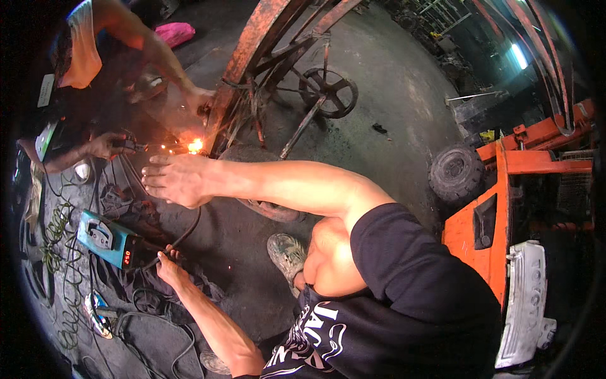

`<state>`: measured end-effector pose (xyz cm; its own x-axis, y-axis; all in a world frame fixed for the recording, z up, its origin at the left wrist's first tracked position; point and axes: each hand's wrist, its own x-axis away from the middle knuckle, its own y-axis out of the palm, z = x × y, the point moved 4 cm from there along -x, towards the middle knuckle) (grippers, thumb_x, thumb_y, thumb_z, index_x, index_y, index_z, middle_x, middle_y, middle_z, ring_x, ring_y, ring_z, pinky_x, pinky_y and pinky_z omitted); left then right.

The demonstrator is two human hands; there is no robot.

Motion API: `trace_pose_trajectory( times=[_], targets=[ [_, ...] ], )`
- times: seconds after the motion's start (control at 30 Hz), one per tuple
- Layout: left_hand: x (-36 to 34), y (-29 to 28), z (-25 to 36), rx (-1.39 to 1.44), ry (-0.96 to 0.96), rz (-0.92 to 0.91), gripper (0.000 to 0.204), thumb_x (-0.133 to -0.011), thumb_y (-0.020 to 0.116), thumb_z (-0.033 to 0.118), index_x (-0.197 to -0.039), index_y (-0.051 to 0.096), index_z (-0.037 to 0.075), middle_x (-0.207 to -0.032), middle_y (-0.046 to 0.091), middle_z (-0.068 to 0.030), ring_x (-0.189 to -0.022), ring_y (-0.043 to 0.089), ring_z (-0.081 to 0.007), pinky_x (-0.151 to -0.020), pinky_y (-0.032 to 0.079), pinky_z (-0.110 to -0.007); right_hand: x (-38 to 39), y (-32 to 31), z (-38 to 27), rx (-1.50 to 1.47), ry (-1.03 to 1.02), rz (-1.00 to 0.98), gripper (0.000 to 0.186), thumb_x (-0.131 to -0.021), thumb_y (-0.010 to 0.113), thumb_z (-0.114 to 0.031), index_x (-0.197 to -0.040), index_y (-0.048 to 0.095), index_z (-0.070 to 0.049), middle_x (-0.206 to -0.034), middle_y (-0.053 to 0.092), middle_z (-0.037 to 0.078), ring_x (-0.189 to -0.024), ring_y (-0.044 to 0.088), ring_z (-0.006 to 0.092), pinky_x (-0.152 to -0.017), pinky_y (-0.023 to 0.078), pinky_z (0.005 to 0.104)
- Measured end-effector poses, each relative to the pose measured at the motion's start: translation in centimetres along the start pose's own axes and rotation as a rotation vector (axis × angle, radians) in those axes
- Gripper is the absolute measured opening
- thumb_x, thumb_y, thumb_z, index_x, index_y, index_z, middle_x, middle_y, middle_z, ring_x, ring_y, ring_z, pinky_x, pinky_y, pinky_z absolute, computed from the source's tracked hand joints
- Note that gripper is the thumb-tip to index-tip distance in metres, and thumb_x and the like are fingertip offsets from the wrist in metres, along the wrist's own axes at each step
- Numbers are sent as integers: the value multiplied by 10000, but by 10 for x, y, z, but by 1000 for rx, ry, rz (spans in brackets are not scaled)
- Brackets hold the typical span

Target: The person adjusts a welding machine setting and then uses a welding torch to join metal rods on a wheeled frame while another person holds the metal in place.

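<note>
My right hand (180,180) is stretched out flat with its fingers extended, holding nothing. Just beyond it, a bright welding spark (195,146) glows at the foot of a rusty orange metal frame (237,69). Lower down, the fingers of my left hand (169,262) are closed round a thick dark cable (187,235) beside a teal welding machine (104,240) with a lit red display. Across from me, a co-worker's hand (107,145) grips a dark electrode holder (129,144). The co-worker's other hand (199,104) is at the frame.
A spoked iron wheel (327,93) is behind the frame. On the right stands an orange forklift (478,237) with a black tyre (456,172). Coiled wire (60,234) and loose cables cover the floor at left. A pink cloth-like bundle (175,34) lies at the far left.
</note>
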<state>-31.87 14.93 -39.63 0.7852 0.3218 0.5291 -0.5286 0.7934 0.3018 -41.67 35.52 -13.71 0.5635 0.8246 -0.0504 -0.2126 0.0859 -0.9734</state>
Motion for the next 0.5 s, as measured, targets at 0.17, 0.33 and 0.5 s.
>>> trace_pose_trajectory(
  times=[0.17,0.33,0.5],
  targets=[
    [-7,-5,5,-17,-18,33,291,-1045,523,220,-1084,589,-60,-1002,710,-141,-771,629,-188,-675,539,-314,-4,-11,-2,-15,-12,45,504,-970,463,-298,-1406,503,-49,-1525,448,114,-1465,337,258,-1238,196,466],
    [-3,-1,5,-44,-12,27,311,-1050,512,232,-1089,583,-68,-1003,710,-142,-778,624,-185,-681,529,-303,1,-9,-1,19,-42,103,530,-958,505,-335,-1399,514,-41,-1502,475,138,-1445,376,278,-1226,222,484],
    [-5,-3,7,-32,-1,12,319,-1054,506,235,-1091,571,-75,-1000,708,-141,-778,618,-182,-699,512,-291,-3,-11,-1,-10,-26,68,495,-958,467,-271,-1391,508,-35,-1512,459,131,-1454,358,274,-1233,212,468]
  ],
)
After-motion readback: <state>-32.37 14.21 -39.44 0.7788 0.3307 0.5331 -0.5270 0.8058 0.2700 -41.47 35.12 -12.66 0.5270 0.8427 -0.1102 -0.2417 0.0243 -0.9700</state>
